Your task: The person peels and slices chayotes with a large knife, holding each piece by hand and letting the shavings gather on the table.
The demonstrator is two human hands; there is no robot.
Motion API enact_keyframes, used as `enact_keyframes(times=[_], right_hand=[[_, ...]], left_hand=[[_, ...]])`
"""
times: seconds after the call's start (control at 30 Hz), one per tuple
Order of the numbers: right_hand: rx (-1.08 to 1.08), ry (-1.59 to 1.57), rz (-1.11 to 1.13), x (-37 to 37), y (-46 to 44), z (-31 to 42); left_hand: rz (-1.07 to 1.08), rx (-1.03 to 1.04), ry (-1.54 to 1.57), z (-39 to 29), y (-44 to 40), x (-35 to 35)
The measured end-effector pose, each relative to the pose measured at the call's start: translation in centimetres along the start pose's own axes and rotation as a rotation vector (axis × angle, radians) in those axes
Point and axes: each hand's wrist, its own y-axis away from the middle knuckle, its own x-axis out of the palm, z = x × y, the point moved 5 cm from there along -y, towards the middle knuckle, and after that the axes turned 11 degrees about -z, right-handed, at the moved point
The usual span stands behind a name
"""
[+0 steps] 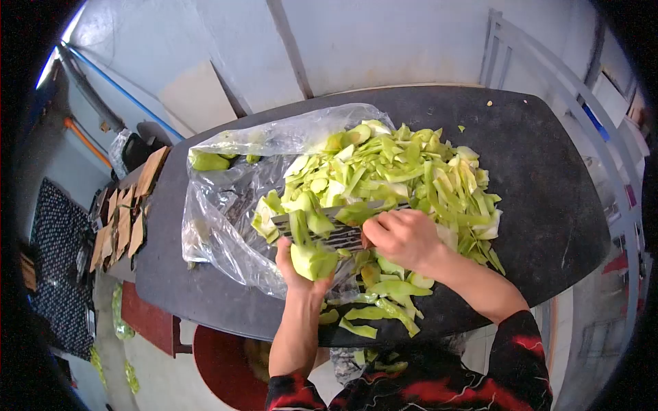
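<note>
My left hand (301, 277) is closed round a pale green vegetable (314, 262), partly cut, low in the middle. My right hand (404, 236) grips the handle of a wide cleaver (339, 236), whose blade lies across the vegetable's top, with green pieces on and beside it. Behind both hands a large heap of green slices and peelings (391, 161) spreads over the dark table (541, 205). Loose strips (387, 308) lie at the table's front edge, below the cleaver. What my fingers do under the vegetable is partly hidden.
A clear plastic bag (229, 233) lies left of the heap, with whole green vegetables (209, 161) inside. Cardboard pieces (123, 212) stand at the left. A red round container (229, 366) is below the table's front edge. A metal railing (589, 89) stands at the right.
</note>
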Motion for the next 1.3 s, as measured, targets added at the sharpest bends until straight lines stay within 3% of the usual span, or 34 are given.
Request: enact_keyframes(times=[0.17, 0.2, 0.27, 0.47, 0.57, 0.63, 0.67, 0.73, 0.77, 0.83, 0.9, 1.07, 1.2, 1.23, 1.3], right_hand=[[0.011, 0.042, -0.035, -0.7, -0.2, -0.2], [0.016, 0.043, -0.032, -0.4, 0.2, -0.8], [0.097, 0.167, 0.097, 1.1, 1.1, -2.9], [0.155, 0.159, 0.151, 0.6, 0.8, -2.8], [0.086, 0.132, 0.106, 0.2, 0.5, -1.7], [0.008, 0.089, 0.048, -0.2, 0.2, -0.2], [-0.069, 0.048, -0.007, -0.5, 0.1, 0.7], [-0.133, 0.068, -0.034, -0.6, 0.3, 2.1], [-0.198, 0.086, -0.063, -0.8, 0.4, 2.8], [-0.226, 0.068, -0.077, -0.9, 0.4, 3.7], [-0.244, 0.061, -0.084, -0.9, 0.4, 4.5], [-0.239, 0.002, -0.101, -1.3, 0.1, 4.7], [-0.121, 0.032, -0.054, 0.1, 1.1, 1.6], [-0.054, 0.01, -0.013, 0.3, 0.9, 1.1], [-0.003, -0.047, 0.003, -0.1, 0.3, 1.4]], left_hand=[[0.009, 0.087, 0.063, -0.1, 1.1, 1.5], [0.224, -0.046, 0.081, -0.5, 1.4, 2.4], [0.191, -0.053, 0.055, -0.4, 1.2, 2.0], [0.152, -0.066, 0.137, -0.5, 0.4, 1.7], [-0.025, -0.067, 0.202, -0.4, -0.6, 0.2], [-0.213, 0.121, -0.012, -0.4, -1.4, -1.1], [-0.133, 0.101, -0.109, 0.0, -0.9, -0.9], [0.129, 0.029, 0.032, 0.1, 0.4, 1.4], [0.168, -0.146, 0.236, 0.4, 0.2, 1.2], [0.12, -0.157, 0.226, 0.4, 0.4, 1.5], [0.214, -0.242, 0.259, 0.6, 0.9, 2.6], [0.16, -0.145, 0.139, 0.7, 1.2, 2.1], [-0.146, 0.167, -0.068, 0.1, 0.3, -0.1], [-0.146, 0.171, -0.065, 0.0, -0.3, -1.0], [0.143, 0.081, 0.104, 0.0, -0.4, -0.2]])
